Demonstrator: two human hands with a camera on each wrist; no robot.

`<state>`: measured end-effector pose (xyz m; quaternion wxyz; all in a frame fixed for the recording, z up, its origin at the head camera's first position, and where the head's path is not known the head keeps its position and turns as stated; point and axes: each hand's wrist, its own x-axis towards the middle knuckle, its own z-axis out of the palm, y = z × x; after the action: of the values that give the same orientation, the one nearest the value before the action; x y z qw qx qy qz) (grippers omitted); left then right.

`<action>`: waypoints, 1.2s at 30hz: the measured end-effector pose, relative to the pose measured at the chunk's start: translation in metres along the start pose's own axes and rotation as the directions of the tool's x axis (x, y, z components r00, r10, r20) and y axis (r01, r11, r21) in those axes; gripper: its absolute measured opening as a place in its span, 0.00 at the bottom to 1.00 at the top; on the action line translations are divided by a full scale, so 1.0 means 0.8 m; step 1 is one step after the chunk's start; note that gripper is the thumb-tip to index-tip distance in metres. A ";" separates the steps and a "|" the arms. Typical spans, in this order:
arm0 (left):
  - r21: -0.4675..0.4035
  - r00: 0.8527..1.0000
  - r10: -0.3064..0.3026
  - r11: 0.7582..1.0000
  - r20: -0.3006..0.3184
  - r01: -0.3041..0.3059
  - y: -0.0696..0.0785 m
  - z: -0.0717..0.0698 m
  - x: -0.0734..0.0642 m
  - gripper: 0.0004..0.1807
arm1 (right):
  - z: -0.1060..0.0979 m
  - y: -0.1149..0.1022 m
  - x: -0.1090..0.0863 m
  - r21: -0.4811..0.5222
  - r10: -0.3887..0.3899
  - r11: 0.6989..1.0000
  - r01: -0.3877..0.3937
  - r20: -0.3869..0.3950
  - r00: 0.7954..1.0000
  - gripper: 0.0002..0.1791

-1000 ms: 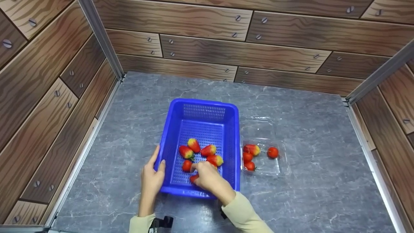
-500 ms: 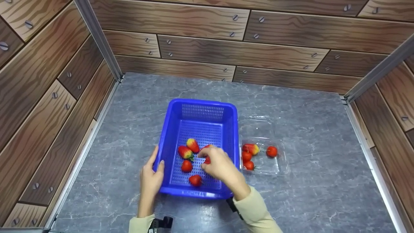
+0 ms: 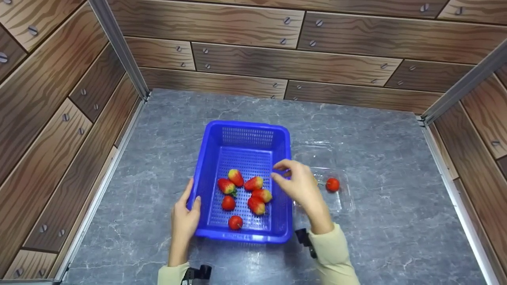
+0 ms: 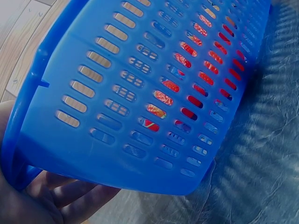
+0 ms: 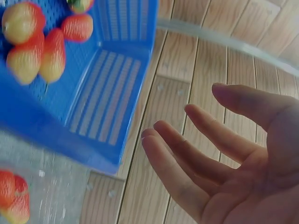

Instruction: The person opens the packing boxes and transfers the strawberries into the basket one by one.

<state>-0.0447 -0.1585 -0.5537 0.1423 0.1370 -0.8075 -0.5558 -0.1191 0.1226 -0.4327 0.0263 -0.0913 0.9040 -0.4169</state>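
Pale yellow sleeves (image 3: 334, 253) enter at the bottom of the frame. The left hand (image 3: 185, 217) grips the left rim of the blue basket (image 3: 245, 158) at centre; the right hand (image 3: 301, 184) – fingers spread, holding nothing – is over its right rim. Two round red fruits (image 3: 235, 222) and five red-and-yellow strawberries (image 3: 261, 196) lie in the basket's lower half. Just right, a clear container (image 3: 336, 202) holds another red fruit (image 3: 332, 185). Wood-patterned walls (image 3: 245, 55) fill the top.

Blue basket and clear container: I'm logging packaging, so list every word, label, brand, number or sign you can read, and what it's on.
None readable: no lettering shows on the blue basket or wood-patterned wall.
Any marks on the clear container or black wrist devices are too small or blurred to read.
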 end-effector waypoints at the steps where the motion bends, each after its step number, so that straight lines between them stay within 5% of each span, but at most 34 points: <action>1: -0.001 1.000 0.001 1.000 0.000 -0.001 0.000 0.000 0.000 0.30 | -0.004 0.004 0.001 0.008 -0.001 1.000 0.002 -0.014 1.000 0.11; 15: 0.021 1.000 -0.006 1.000 -0.007 0.006 0.000 -0.001 -0.001 0.30 | -0.027 0.071 0.008 0.007 0.109 0.994 -0.109 -0.124 0.986 0.11; 27: 0.044 1.000 -0.019 0.999 -0.005 0.020 -0.001 -0.002 0.000 0.31 | -0.014 0.119 0.009 -0.114 0.196 0.969 -0.217 -0.172 0.965 0.16; 36: 0.033 1.000 -0.013 0.999 -0.008 0.013 0.000 -0.001 -0.001 0.30 | 0.003 0.146 0.009 -0.147 0.219 0.960 -0.238 -0.133 0.967 0.19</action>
<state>-0.0439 -0.1590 -0.5535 0.1393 0.1467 -0.8152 -0.5427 -0.1426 0.1938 -0.5227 0.0149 0.0362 0.9393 -0.3408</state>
